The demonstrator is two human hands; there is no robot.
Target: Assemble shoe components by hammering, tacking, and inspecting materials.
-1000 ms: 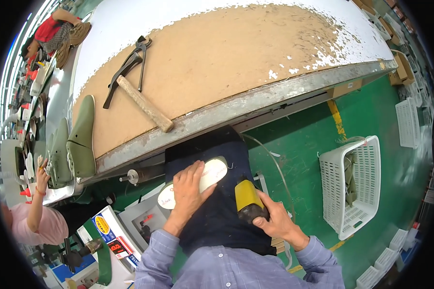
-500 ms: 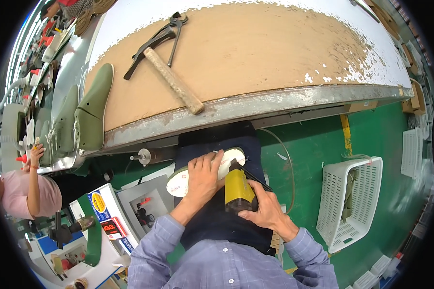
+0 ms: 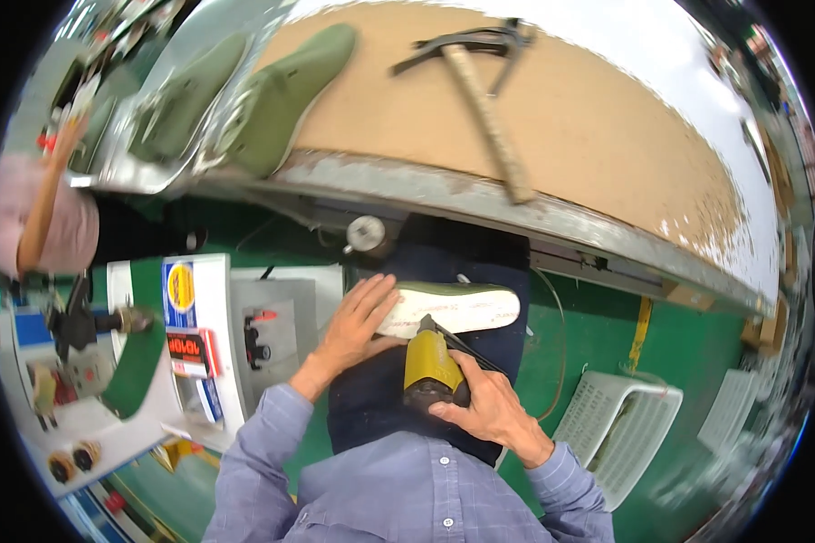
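Observation:
On my lap lies a green shoe last [image 3: 407, 287] with a white insole [image 3: 466, 309] facing up, its long side running left to right. My left hand [image 3: 357, 319] grips its left end, fingers over the far edge and thumb at the near side. My right hand [image 3: 491, 404] is wrapped round a yellow and black staple gun [image 3: 432, 362]. The gun's narrow nose meets the insole's near side, left of its middle; whether it presses there I cannot tell. A dark bar slants from the nose toward my right fingers.
Beyond my knees stands a metal-edged workbench [image 3: 398, 187] bearing a wooden-handled hammer [image 3: 484, 118], pincers [image 3: 509, 65] and green lasts [image 3: 285, 100]. A white basket [image 3: 607, 425] sits on the green floor to the right. Left are a white cabinet [image 3: 231, 353] and another person [image 3: 45, 213].
My view has swung left. The last has turned, my left hand has slid from the insole's middle to its left end, and the gun's nose has shifted from near the right end toward the middle.

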